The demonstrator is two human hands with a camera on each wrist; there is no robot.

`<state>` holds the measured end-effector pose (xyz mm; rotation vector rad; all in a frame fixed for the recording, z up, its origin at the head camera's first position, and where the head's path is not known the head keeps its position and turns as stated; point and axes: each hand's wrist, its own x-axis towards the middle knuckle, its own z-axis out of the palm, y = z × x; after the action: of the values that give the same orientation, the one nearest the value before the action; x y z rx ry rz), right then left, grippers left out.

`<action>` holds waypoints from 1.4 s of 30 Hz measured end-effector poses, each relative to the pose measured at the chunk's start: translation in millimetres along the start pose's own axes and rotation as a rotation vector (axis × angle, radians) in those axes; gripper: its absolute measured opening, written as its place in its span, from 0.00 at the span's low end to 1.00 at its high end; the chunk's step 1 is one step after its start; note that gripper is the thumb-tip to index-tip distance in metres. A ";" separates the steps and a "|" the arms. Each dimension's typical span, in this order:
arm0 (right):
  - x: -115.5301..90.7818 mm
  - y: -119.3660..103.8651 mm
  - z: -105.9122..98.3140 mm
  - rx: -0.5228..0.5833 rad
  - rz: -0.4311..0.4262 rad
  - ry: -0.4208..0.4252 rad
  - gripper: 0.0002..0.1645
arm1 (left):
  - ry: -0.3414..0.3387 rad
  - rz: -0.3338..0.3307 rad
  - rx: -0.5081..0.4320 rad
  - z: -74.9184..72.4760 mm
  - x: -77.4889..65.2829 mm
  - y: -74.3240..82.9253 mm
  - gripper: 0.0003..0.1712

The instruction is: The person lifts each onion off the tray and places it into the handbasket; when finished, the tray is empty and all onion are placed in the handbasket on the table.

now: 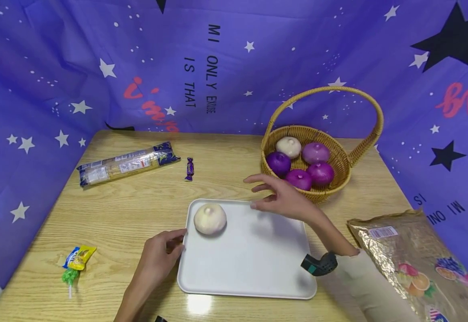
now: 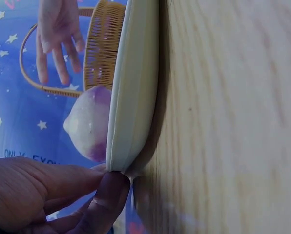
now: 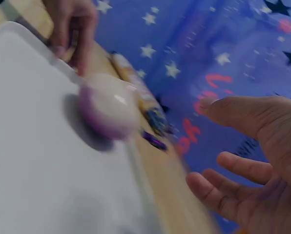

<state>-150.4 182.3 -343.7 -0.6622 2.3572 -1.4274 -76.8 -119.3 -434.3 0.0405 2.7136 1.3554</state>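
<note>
A white onion (image 1: 210, 218) with purple patches on its side sits in the back left corner of a white rectangular tray (image 1: 246, 268). My left hand (image 1: 159, 255) pinches the tray's left rim between thumb and fingers, as the left wrist view shows at the rim (image 2: 117, 146). Over the tray's back edge hovers my right hand (image 1: 284, 197), fingers spread and holding nothing. Just behind it stands a wicker basket (image 1: 348, 156) with a tall handle. Inside lie several onions: a white one (image 1: 288, 147) and purple ones, such as the one nearest my hand (image 1: 299, 179).
At the back left lies a long clear packet (image 1: 127, 164) with blue ends. A purple wrapped candy (image 1: 189, 169) is beside it. Small yellow and blue sweets (image 1: 79, 258) and a green lollipop (image 1: 70, 276) lie front left. A gold bag (image 1: 415, 259) rests at right.
</note>
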 end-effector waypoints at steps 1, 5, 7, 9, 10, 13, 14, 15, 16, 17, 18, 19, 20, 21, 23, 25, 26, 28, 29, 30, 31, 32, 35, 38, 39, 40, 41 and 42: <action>2.1 -0.4 7.5 0.007 -0.007 -0.011 0.33 | 0.000 0.000 -0.002 0.0 -0.1 0.1 0.20; 10.6 4.5 34.9 0.000 -0.045 -0.013 0.35 | 0.001 0.013 0.004 0.2 0.0 0.7 0.20; 15.9 10.1 47.1 -0.019 -0.073 -0.009 0.36 | 0.003 0.018 0.008 0.4 -0.2 0.9 0.20; 22.4 19.2 57.1 -0.050 -0.094 -0.015 0.38 | 0.004 0.019 0.016 0.5 -0.5 0.8 0.20; 25.6 24.2 61.3 -0.072 -0.104 -0.019 0.38 | 0.004 0.018 0.018 0.5 -0.6 0.7 0.20; 34.1 36.5 71.1 -0.117 -0.110 -0.029 0.40 | 0.002 0.015 0.021 0.8 -0.7 0.2 0.20; 36.5 39.8 73.4 -0.128 -0.115 -0.035 0.40 | 0.001 0.013 0.023 1.0 -0.7 -0.2 0.20; 38.3 41.5 75.3 -0.133 -0.121 -0.038 0.40 | 0.001 0.013 0.026 1.2 -0.6 -0.5 0.20; 39.9 42.9 77.0 -0.136 -0.125 -0.039 0.40 | 0.000 0.013 0.029 1.4 -0.5 -0.8 0.20; 40.9 43.7 78.4 -0.138 -0.131 -0.042 0.40 | 0.000 0.012 0.031 1.7 -0.5 -1.0 0.20; 41.9 44.5 79.4 -0.142 -0.140 -0.046 0.39 | -0.002 0.010 0.032 1.9 -0.4 -1.1 0.20; 42.5 45.0 80.4 -0.142 -0.142 -0.048 0.38 | -0.002 0.008 0.033 2.0 -0.3 -1.3 0.20; 42.9 45.2 81.0 -0.140 -0.142 -0.050 0.38 | -0.003 0.006 0.034 2.1 -0.3 -1.3 0.20; 43.2 45.3 81.5 -0.139 -0.141 -0.052 0.37 | -0.003 0.006 0.034 2.2 -0.2 -1.3 0.20; 43.8 45.5 82.2 -0.133 -0.133 -0.056 0.35 | -0.003 0.004 0.039 1.9 -0.2 -1.2 0.20; 44.4 45.9 82.4 -0.129 -0.126 -0.058 0.34 | 0.000 0.007 0.045 1.5 0.0 -0.9 0.20; 44.6 46.0 82.4 -0.126 -0.124 -0.060 0.33 | 0.001 0.009 0.046 1.3 0.0 -0.7 0.20; 45.2 46.7 82.5 -0.123 -0.126 -0.061 0.32 | 0.003 0.011 0.045 0.8 0.0 -0.3 0.20; 45.6 47.1 82.7 -0.124 -0.132 -0.060 0.32 | 0.004 0.013 0.044 0.6 0.0 -0.1 0.20; 45.9 47.6 82.9 -0.124 -0.135 -0.058 0.32 | 0.004 0.013 0.041 0.5 0.0 0.0 0.20; 46.1 47.7 83.2 -0.120 -0.138 -0.058 0.32 | 0.005 0.013 0.040 0.4 0.0 0.2 0.21; 46.4 47.6 83.6 -0.119 -0.141 -0.057 0.32 | 0.006 0.013 0.039 0.3 -0.1 0.1 0.21; 47.3 46.9 84.6 -0.126 -0.143 -0.059 0.33 | 0.009 0.014 0.042 0.2 -0.2 -0.2 0.21; 48.5 46.0 85.3 -0.128 -0.133 -0.072 0.33 | 0.013 0.018 0.041 0.3 -0.2 -0.7 0.22; 48.9 45.7 85.5 -0.131 -0.128 -0.076 0.34 | 0.014 0.019 0.038 0.3 -0.1 -0.8 0.22; 49.4 45.5 85.6 -0.133 -0.124 -0.077 0.34 | 0.014 0.022 0.036 0.4 0.0 -0.9 0.21; 49.8 45.3 85.6 -0.134 -0.120 -0.078 0.34 | 0.014 0.024 0.032 0.4 0.1 -1.0 0.21; 50.2 45.0 85.6 -0.134 -0.116 -0.080 0.34 | 0.013 0.027 0.028 0.4 0.1 -1.0 0.21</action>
<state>-161.8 109.5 -423.9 -0.8883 2.4019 -1.2707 -76.8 -119.6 -435.4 0.0707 2.7523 1.3296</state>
